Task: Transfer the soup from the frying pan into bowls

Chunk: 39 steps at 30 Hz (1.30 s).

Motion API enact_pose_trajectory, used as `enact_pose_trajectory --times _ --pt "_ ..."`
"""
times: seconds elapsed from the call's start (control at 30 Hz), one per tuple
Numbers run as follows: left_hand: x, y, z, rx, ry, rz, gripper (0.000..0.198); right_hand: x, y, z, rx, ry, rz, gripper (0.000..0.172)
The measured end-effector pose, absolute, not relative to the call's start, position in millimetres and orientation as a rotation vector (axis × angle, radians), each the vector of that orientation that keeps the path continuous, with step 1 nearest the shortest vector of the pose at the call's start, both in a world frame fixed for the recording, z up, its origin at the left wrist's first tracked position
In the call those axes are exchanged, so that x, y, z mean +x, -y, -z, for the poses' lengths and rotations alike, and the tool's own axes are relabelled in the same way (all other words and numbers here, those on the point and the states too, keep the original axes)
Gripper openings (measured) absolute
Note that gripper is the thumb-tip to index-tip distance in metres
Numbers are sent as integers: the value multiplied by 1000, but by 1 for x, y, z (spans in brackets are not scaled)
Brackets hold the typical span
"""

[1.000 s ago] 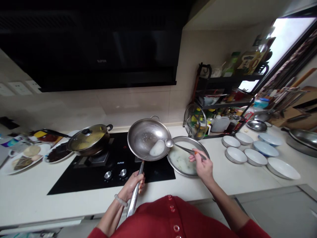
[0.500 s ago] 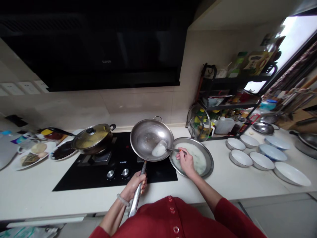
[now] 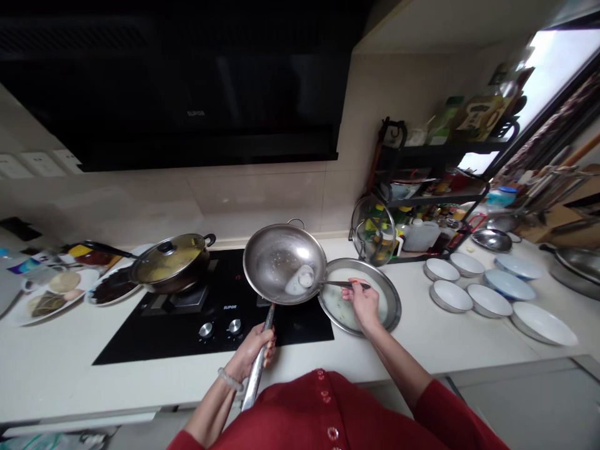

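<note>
My left hand (image 3: 257,351) is wrapped round the long metal handle of a wok (image 3: 272,253), which is tilted over the right side of the stove. White liquid (image 3: 294,287) lies in the wok's lower right part. Over the wide metal basin (image 3: 394,314), my right hand (image 3: 362,300) grips the handle of a ladle (image 3: 306,276). The ladle's bowl is inside the wok, touching or just above the white liquid. Pale liquid with green bits fills the basin, partly hidden by my right hand.
A lidded pan (image 3: 169,262) stands on the left burner, beside plates of food (image 3: 54,300). Several bowls (image 3: 490,302) stand on the right counter. Behind the basin are a glass lid (image 3: 374,231) and a rack of bottles (image 3: 435,201).
My right hand has moved slightly right with the ladle. The ladle's bowl has turned, and white liquid now lies on the wok's surface around it. My left hand keeps its hold.
</note>
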<state>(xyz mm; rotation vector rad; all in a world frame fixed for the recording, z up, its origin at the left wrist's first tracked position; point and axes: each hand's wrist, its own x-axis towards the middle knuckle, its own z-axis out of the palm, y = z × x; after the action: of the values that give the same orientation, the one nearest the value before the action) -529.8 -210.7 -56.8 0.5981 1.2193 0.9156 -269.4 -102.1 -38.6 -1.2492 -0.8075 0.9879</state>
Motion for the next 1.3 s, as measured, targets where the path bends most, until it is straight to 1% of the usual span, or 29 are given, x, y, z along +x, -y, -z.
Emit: enact_pose_trajectory --times 0.23,0.37,0.53,0.63,0.73,0.87,0.97,1.03,1.13,1.23,1.3 --pt "-530 210 57 599 -1223 -915 29 -254 113 23 -1202 705 -999 17" --pt "-530 210 59 608 -1218 -919 28 -233 121 12 -1184 640 -979 22" --pt "-530 211 56 611 -1219 -910 27 -200 132 13 -1225 659 -832 30" --pt "-530 211 56 616 -1221 -906 28 -183 144 25 -1313 851 -738 32" --pt "-530 211 57 623 -1216 -915 28 -171 159 41 -1351 1217 -574 30" --pt "-530 210 57 627 -1201 -914 28 -163 174 55 -1135 1758 -335 24" --pt "-530 210 57 625 -1199 -913 28 -162 176 55 -1025 1897 -209 24" --pt "-530 210 56 613 -1201 -911 28 -164 173 51 -1065 1801 -227 23" --pt "-530 211 55 602 -1210 -902 28 -173 165 39 -1209 1464 -375 25" --pt "-530 211 54 616 -1213 -906 27 -190 155 24 -1250 1138 -557 30" --pt "-530 210 54 625 -1213 -912 27 -204 147 17 -1214 1036 -655 34"
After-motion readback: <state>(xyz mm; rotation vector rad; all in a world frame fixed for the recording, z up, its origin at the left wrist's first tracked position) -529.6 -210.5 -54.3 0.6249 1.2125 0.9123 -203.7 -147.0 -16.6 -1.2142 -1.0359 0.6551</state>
